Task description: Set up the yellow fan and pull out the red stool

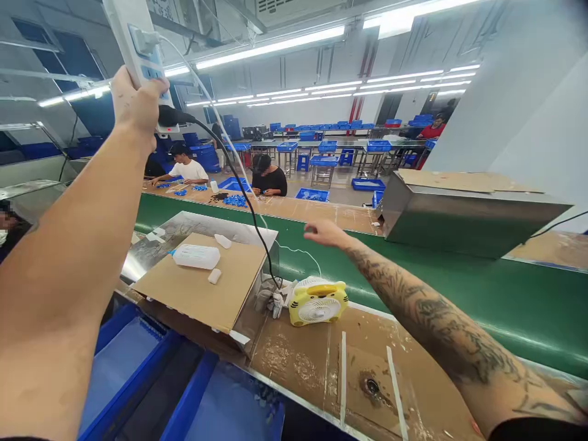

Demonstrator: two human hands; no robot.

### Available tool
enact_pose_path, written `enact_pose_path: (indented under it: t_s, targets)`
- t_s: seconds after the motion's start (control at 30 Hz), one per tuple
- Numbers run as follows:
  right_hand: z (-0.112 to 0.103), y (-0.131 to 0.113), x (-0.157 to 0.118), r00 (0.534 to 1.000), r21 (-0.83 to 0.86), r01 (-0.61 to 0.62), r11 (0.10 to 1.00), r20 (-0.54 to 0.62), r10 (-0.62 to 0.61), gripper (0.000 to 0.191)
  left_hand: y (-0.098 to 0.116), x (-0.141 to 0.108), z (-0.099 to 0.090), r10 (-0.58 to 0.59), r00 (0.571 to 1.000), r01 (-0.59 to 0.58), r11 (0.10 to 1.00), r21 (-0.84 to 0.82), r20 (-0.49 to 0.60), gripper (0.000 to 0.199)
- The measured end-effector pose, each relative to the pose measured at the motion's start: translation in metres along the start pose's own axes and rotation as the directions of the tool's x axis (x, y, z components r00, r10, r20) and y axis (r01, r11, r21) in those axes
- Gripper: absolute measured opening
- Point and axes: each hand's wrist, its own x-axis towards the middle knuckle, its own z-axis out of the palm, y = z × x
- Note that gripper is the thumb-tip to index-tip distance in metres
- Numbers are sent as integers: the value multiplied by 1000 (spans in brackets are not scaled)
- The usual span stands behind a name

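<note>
Left hand: left hand (135, 101) raised high, fingers closed around the lower end of a white power strip (138, 46) that hangs from above.
Power strip: upright and a little tilted, its bottom end inside the grip; a white plug (146, 41) sits in a socket just above the fingers, and a black plug (171, 115) sticks out just beside the thumb side of the hand.
Black cable (239, 190): runs from the black plug down and right, away from the grip, to the bench below.
White cable (215, 116): leaves the white plug above the grip and drops behind the black one.
Blue bins (133, 367): well below the left forearm, at the near edge of the bench.
Cardboard sheet (202, 282): below and right of the grip, lying on a metal box; a white bottle (196, 256) lies on its side on it.
Fan (318, 301): small yellow fan on the bench, between the two arms, where the black cable comes down.
Right hand: right hand (324, 234) stretched forward over the green belt (459, 294), fingers loosely curled, holding nothing; a thin white cable (298, 251) hangs just below it, and whether it touches the hand I cannot tell.
Metal hood (459, 214): right of the right hand, across the belt, with cardboard on top.
Other people: two seated at a far table (229, 196), well beyond both hands.
</note>
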Motion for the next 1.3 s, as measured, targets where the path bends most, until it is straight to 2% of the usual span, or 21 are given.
enact_pose_path:
  t_s: [0.1,0.17,0.23,0.27,0.33,0.4,0.43,0.57,0.6,0.67,0.7,0.77,0.83,0.9,0.97,1.03,1.07,1.13,1.2,1.27,1.3]
  targets:
    - [62,38,-47,977,49,21,999,211,-31,40,-10,4,-6,90,994,-90,996,-16,61,25]
    - [99,55,-72,957,37,9,999,290,-19,58,-12,3,-10,103,994,-103,995,4,29,29]
    - [128,64,-88,947,11,-10,1000,321,6,57,-11,-6,-12,90,996,-89,995,-53,9,31]
    - [140,67,-91,949,0,-20,1000,314,19,55,-11,-15,-13,35,999,-36,992,-124,-10,31]
    - [155,70,-91,956,-9,-30,1000,291,31,51,-14,-39,-11,-169,983,140,942,-306,-70,30]
    - [164,73,-85,956,-3,-28,1000,292,27,52,-18,-70,-5,-375,923,300,843,-446,-88,31]
    - [167,74,-81,952,6,-24,1000,306,21,51,-21,-87,0,-436,897,353,805,-476,-72,31]
    - [174,83,-69,927,68,9,998,374,-34,43,-26,-146,25,-526,843,517,740,-430,108,30]
    - [173,87,-67,923,89,17,996,381,-50,42,-25,-156,30,-540,832,539,733,-416,125,33]
    - [167,97,-68,921,131,23,991,383,-72,41,-24,-173,36,-549,833,528,751,-396,69,36]
    - [162,104,-70,923,151,18,988,378,-75,40,-23,-179,36,-519,855,482,790,-379,3,34]
    - [147,121,-77,930,184,0,983,361,-68,40,-22,-189,32,-382,913,329,897,-295,-142,27]
    - [130,140,-90,940,199,-28,980,337,-42,42,-20,-198,26,-241,948,192,954,-231,-206,25]
    - [116,159,-107,949,191,-63,980,316,-1,44,-15,-206,24,-260,936,194,943,-270,-238,19]
    - [106,177,-124,954,160,-103,982,297,52,47,-10,-214,26,-361,915,273,883,-381,-181,35]
    - [100,191,-138,954,116,-138,984,283,101,50,-7,-226,33,-414,907,332,818,-470,-80,52]
    - [98,197,-143,953,97,-150,984,279,118,51,-7,-236,38,-416,909,346,798,-494,-35,54]
    - [97,205,-146,951,69,-162,984,276,137,50,-10,-264,51,-406,914,353,795,-494,-1,44]
    - [98,209,-143,952,58,-153,987,277,131,47,-21,-304,66,-427,904,399,812,-427,31,33]
    - [101,208,-135,953,56,-124,991,283,103,46,-39,-351,86,-505,852,524,813,-253,139,24]
    - [103,206,-130,953,57,-103,993,291,82,46,-51,-373,97,-542,815,569,816,-103,205,19]
